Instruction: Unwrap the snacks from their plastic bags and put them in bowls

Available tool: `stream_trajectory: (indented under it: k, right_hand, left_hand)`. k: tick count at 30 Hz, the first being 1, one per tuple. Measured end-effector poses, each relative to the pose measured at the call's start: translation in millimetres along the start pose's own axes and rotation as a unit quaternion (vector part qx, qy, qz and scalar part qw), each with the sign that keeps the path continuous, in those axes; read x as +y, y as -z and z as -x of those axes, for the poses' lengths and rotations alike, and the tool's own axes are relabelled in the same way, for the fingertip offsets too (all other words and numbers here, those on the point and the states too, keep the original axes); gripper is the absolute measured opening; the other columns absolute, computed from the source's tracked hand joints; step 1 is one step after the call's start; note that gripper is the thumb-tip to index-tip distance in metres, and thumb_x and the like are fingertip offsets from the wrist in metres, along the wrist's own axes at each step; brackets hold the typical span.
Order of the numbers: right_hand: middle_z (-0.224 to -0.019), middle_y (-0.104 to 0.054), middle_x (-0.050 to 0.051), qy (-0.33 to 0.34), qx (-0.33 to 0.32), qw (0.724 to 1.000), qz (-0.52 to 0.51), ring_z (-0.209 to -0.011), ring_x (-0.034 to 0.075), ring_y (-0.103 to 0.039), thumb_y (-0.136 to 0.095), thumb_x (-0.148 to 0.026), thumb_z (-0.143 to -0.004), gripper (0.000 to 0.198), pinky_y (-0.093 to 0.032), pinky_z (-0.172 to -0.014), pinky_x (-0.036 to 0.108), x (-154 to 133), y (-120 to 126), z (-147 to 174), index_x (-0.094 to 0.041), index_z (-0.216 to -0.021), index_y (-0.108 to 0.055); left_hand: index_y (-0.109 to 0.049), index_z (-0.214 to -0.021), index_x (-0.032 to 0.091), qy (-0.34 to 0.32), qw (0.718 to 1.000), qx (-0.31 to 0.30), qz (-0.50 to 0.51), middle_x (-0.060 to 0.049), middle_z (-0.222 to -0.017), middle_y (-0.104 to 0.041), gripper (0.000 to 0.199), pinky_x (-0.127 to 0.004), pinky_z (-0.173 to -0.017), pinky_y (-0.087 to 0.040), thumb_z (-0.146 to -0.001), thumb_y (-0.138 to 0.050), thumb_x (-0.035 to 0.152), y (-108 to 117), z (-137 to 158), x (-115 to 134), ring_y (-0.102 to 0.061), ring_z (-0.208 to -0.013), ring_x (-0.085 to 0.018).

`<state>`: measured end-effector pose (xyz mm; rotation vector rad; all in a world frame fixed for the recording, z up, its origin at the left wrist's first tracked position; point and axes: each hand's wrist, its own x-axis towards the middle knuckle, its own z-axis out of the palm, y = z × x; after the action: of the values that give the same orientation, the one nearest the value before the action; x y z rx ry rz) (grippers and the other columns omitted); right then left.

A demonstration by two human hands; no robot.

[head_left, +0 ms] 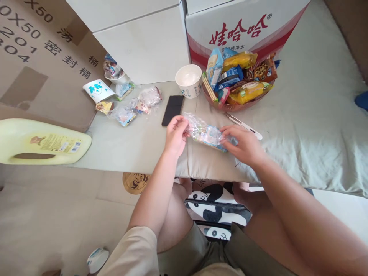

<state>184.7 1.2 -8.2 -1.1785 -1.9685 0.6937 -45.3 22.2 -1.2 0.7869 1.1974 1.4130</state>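
Note:
Between my hands is a clear plastic bag with small blue-and-white snack packets [211,136] in it. My left hand [177,134] pinches the bag's bunched left end. The fingers of my right hand [240,142] are closed on its right end. Just behind lies a black phone [173,109], with a white paper cup [189,80] standing beyond it. A white utility knife [244,125] lies near my right hand. To the right of the cup, a brown basket [234,106] is heaped with wrapped snacks, several yellow, blue and brown.
Several bagged snacks [146,100] lie at left beside a tipped paper cup [98,90]. A pale yellow jug [43,142] lies at the left edge. Cardboard box [43,76] and white-and-red carton [244,23] stand behind. A cup [97,260] is on the floor.

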Motion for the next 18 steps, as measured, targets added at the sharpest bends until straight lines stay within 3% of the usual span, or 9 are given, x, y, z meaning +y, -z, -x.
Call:
stream_trajectory:
  k: [3, 5, 6, 8, 11, 13, 15, 18]
  right_hand:
    - [-0.099, -0.075, 0.007, -0.099, 0.098, 0.990, -0.024, -0.095, 0.026, -0.071, -0.059, -0.026, -0.083, 0.006, -0.054, -0.087, 0.043, 2.7, 12.4, -0.9, -0.024, -0.088, -0.061]
    - [-0.083, -0.072, 0.004, -0.146, 0.144, 0.978, -0.043, -0.082, 0.024, -0.069, -0.052, -0.022, -0.082, 0.012, -0.054, -0.079, 0.040, 4.7, 19.7, -1.1, -0.024, -0.091, -0.060]
    - [-0.077, -0.069, 0.003, -0.154, 0.147, 0.976, -0.056, -0.075, 0.022, -0.068, -0.048, -0.020, -0.083, 0.017, -0.054, -0.076, 0.039, 5.2, 21.8, -0.9, -0.024, -0.093, -0.060]
    - [-0.076, -0.069, 0.004, -0.131, 0.111, 0.983, -0.061, -0.074, 0.022, -0.067, -0.042, -0.022, -0.086, 0.026, -0.054, -0.074, 0.038, 5.1, 21.6, 0.1, -0.024, -0.101, -0.063]
    - [-0.107, -0.074, 0.011, -0.033, 0.017, 0.999, 0.029, -0.102, 0.030, -0.068, -0.052, -0.035, -0.088, 0.035, -0.053, -0.088, 0.047, 1.6, 11.1, 2.7, -0.021, -0.118, -0.066]
    - [-0.121, -0.072, 0.013, 0.028, -0.017, 0.993, 0.111, -0.119, 0.035, -0.063, -0.059, -0.035, -0.088, 0.031, -0.049, -0.098, 0.053, -2.7, 2.8, 4.1, -0.022, -0.115, -0.069]
    - [-0.121, -0.072, 0.010, 0.076, -0.017, 0.985, 0.154, -0.129, 0.035, -0.058, -0.057, -0.028, -0.091, 0.018, -0.044, -0.104, 0.055, -8.4, -1.1, 4.9, -0.025, -0.098, -0.073]
    - [-0.121, -0.073, 0.007, 0.145, -0.013, 0.981, 0.131, -0.131, 0.032, -0.057, -0.055, -0.022, -0.092, 0.019, -0.044, -0.104, 0.051, -18.0, 3.9, 6.1, -0.025, -0.087, -0.074]
  left_hand:
    - [-0.058, -0.079, 0.022, -0.025, 0.990, 0.136, -0.028, 0.006, -0.060, -0.047, 0.011, -0.022, -0.047, -0.028, -0.074, -0.066, 0.017, 12.5, -5.6, 7.6, -0.039, -0.049, -0.008]
    - [-0.062, -0.087, 0.023, -0.081, 0.976, 0.181, -0.088, 0.004, -0.068, -0.054, 0.016, -0.023, -0.051, -0.033, -0.074, -0.061, 0.015, 21.9, -6.2, 12.1, -0.042, -0.053, -0.009]
    - [-0.064, -0.092, 0.024, -0.116, 0.970, 0.170, -0.133, 0.003, -0.074, -0.058, 0.020, -0.024, -0.056, -0.038, -0.074, -0.060, 0.015, 25.8, -4.7, 14.1, -0.048, -0.059, -0.011]
    - [-0.069, -0.094, 0.024, -0.161, 0.948, 0.083, -0.262, -0.001, -0.087, -0.065, 0.021, -0.027, -0.072, -0.046, -0.074, -0.063, 0.018, 31.1, 1.2, 17.5, -0.058, -0.076, -0.015]
    - [-0.070, -0.077, 0.022, -0.147, 0.875, -0.059, -0.458, -0.005, -0.094, -0.068, 0.008, -0.036, -0.090, -0.048, -0.071, -0.067, 0.020, 33.1, 13.7, 22.1, -0.062, -0.091, -0.023]
    - [-0.068, -0.071, 0.022, -0.149, 0.842, -0.078, -0.512, -0.006, -0.095, -0.069, 0.006, -0.041, -0.093, -0.048, -0.070, -0.064, 0.017, 32.9, 22.1, 26.6, -0.063, -0.093, -0.025]
    - [-0.065, -0.067, 0.023, -0.187, 0.841, -0.067, -0.504, -0.007, -0.098, -0.070, 0.009, -0.044, -0.097, -0.048, -0.068, -0.062, 0.015, 34.4, 29.7, 33.4, -0.064, -0.100, -0.027]
    - [-0.061, -0.061, 0.023, -0.224, 0.868, -0.104, -0.430, -0.006, -0.096, -0.073, 0.009, -0.043, -0.097, -0.050, -0.066, -0.064, 0.017, 43.4, 39.7, 45.0, -0.066, -0.102, -0.028]
